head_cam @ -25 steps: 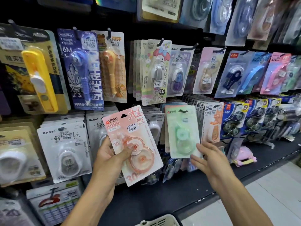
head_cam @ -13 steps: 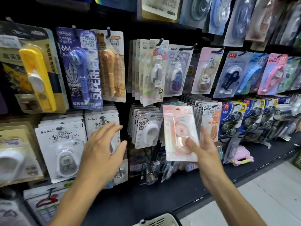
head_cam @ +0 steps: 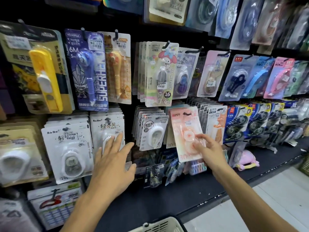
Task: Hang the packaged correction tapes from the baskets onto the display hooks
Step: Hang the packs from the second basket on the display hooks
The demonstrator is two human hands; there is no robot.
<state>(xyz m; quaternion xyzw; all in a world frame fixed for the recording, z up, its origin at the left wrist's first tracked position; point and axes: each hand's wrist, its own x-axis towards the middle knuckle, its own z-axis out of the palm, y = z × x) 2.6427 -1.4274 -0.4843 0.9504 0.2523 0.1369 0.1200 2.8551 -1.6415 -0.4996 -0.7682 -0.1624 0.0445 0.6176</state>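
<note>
Right hand: fingers pinch the lower part of a pink carded correction-tape pack with clear blister, held against the lower row of hooks. Left hand: fingers spread, empty, before white BoBo carded packs. White slotted plastic basket below.

The right hand pinches a pink pack against the display. The left hand is spread, empty. A basket sits below.

We see a pale pink correction tape pack with orange print. Left hangs a purple pack; further left, a yellow dispenser.
</note>
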